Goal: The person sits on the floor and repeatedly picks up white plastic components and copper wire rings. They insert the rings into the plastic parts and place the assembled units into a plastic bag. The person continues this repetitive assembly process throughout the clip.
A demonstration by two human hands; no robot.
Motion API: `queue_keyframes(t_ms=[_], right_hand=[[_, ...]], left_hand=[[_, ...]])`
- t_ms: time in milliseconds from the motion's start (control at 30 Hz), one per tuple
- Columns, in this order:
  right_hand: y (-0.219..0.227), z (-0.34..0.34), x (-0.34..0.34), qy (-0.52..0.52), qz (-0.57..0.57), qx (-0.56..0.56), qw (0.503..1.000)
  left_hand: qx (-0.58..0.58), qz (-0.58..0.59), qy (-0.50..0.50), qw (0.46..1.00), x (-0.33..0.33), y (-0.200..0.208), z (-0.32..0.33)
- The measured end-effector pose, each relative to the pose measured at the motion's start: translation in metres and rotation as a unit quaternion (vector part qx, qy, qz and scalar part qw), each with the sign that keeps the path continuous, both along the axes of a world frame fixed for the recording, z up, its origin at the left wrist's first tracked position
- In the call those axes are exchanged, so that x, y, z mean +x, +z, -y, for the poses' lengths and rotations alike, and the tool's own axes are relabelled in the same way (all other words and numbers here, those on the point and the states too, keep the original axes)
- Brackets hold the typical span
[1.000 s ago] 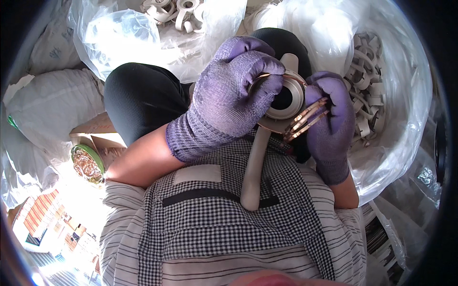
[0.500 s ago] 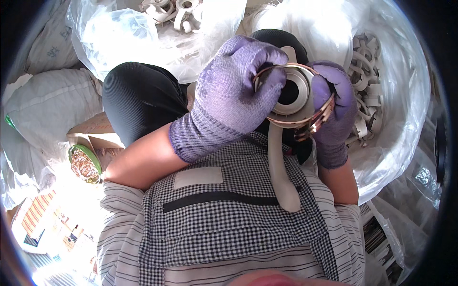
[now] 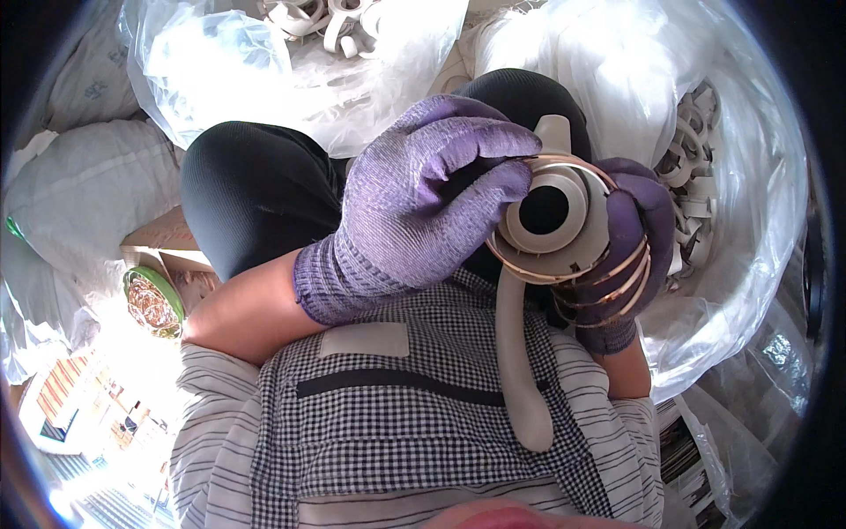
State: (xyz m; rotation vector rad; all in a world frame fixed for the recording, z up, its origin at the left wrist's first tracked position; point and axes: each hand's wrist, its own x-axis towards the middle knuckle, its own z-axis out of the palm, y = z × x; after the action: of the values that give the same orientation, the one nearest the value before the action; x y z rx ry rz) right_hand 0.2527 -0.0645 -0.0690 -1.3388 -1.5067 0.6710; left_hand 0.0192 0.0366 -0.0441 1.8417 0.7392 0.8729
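Observation:
Both my hands wear purple knit gloves. A cream plastic part [image 3: 564, 251] with a round body, a dark hole in its middle, a short tab at the far side and a long curved handle is held over my lap. Around its rim lies a thin copper-coloured ring [image 3: 502, 257]. My left hand [image 3: 423, 194] pinches that ring at the far left of the rim, thumb and forefinger together. Wrapped round the right side of the part is my right hand [image 3: 648, 212], closed. Several more copper-coloured rings [image 3: 630, 286] hang on its fingers.
Clear plastic bags with cream curved parts stand at the far side [image 3: 344, 22] and to the right [image 3: 692, 176]. On the left sit a green-rimmed round container [image 3: 154, 300] of copper-coloured rings, a cardboard box [image 3: 167, 234] and white sacks [image 3: 97, 203].
Both hands and the plastic part have come slightly nearer to me. The rings on my right fingers have spread apart, and my left thumb has drawn out from inside the rim.

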Motion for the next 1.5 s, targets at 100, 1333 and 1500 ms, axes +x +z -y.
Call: queue_keyframes(t_ms=[100, 1333, 1500], right_hand=[[0.012, -0.012, -0.003, 0.001, 0.060, 0.024, 0.998], [0.031, -0.001, 0.013, 0.096, 0.196, -0.057, 0.974], [0.029, -0.002, 0.010, 0.107, 0.243, -0.029, 0.964]], left_hand=[[-0.014, -0.001, 0.021, 1.000, 0.005, 0.000, -0.001], [-0.079, 0.028, -0.204, 0.975, -0.016, -0.009, -0.033], [-0.045, 0.015, -0.224, 0.973, -0.021, -0.017, -0.033]])
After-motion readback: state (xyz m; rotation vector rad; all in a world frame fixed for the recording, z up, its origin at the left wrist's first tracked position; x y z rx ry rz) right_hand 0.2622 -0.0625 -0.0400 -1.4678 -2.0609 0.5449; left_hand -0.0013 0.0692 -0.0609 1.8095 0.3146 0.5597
